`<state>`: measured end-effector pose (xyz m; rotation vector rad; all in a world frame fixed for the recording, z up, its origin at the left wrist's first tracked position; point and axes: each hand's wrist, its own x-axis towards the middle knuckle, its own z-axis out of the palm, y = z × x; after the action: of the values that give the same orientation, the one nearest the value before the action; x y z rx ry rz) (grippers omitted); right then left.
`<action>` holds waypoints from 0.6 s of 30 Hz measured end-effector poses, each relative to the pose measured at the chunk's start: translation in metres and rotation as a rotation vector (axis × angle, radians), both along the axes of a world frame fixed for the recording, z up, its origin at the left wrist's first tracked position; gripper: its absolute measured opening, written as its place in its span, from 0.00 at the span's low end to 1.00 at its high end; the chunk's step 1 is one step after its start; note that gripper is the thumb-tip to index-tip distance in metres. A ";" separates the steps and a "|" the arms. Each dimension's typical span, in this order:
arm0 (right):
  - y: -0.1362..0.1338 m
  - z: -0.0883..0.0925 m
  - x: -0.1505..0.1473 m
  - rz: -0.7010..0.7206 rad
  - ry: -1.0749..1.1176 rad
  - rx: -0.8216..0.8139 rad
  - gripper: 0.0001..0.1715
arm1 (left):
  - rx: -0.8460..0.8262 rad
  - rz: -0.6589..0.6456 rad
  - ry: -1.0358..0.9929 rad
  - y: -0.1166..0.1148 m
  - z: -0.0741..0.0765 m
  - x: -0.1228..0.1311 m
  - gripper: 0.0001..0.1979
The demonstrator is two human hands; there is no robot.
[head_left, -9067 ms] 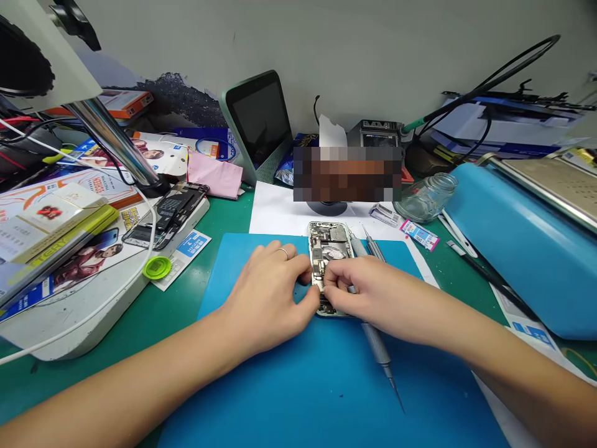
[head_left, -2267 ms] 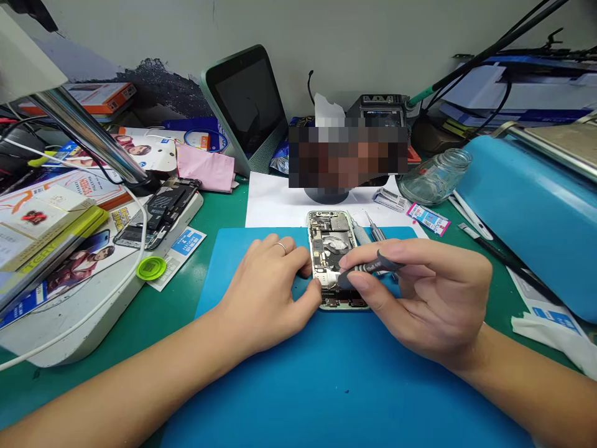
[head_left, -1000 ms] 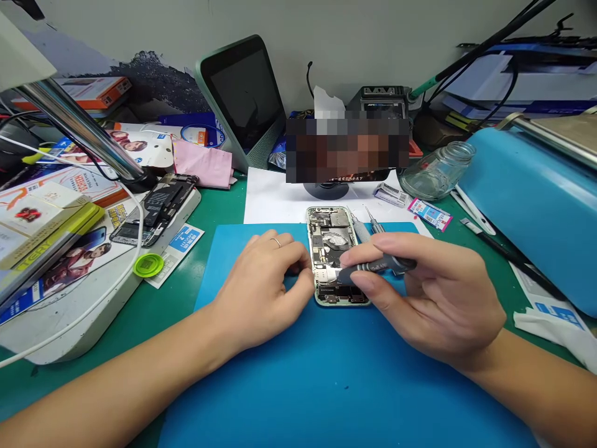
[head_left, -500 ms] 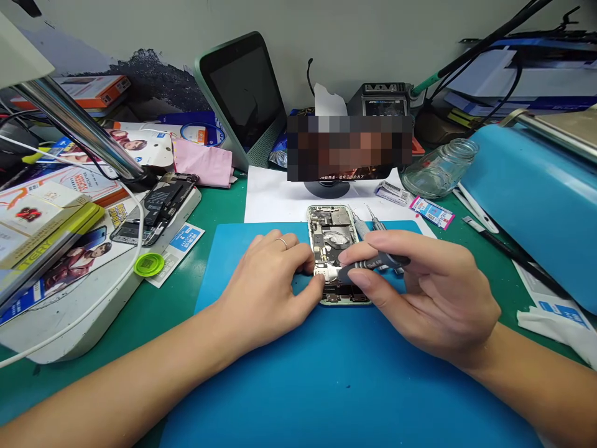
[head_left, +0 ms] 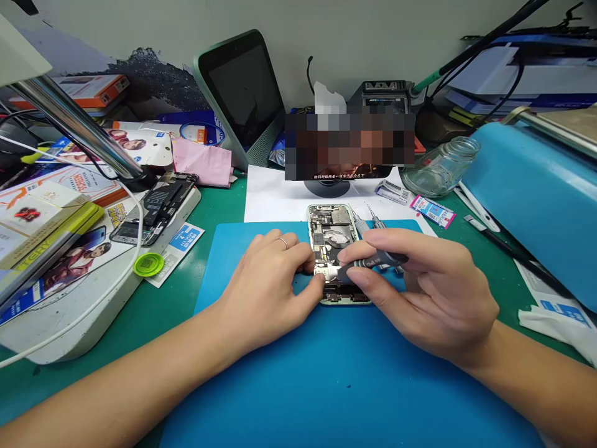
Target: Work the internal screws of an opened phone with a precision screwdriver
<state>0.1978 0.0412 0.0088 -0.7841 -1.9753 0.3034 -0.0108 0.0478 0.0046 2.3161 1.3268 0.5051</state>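
Observation:
An opened phone (head_left: 332, 231) with its boards bare lies lengthwise on a blue work mat (head_left: 326, 379). My left hand (head_left: 268, 283), a ring on one finger, rests on the mat with curled fingers pressed against the phone's left edge. My right hand (head_left: 420, 289) pinches a grey tool (head_left: 373, 262) between thumb and fingers. The tool's tip sits on the phone's lower half, beside a small white part. Two screwdrivers (head_left: 368, 221) lie just right of the phone, partly hidden by my right hand.
A glass jar (head_left: 441, 168) and a large blue machine (head_left: 532, 211) stand at the right. A second dismantled phone (head_left: 158, 208) lies on a white base at left, near a green disc (head_left: 149, 266). A tilted tablet (head_left: 240, 93) stands at the back.
Nine seconds ago both hands pinched at the phone and a screwdriver lay under my right wrist. Since then my right hand has held the grey tool; in the last second almost nothing moved.

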 end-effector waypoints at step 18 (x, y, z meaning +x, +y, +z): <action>0.001 0.007 -0.001 -0.025 -0.018 -0.024 0.20 | 0.016 -0.003 0.007 0.001 0.000 0.001 0.08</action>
<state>0.1973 0.0421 0.0156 -0.8296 -1.9802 0.3069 -0.0102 0.0490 0.0050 2.3345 1.3270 0.5098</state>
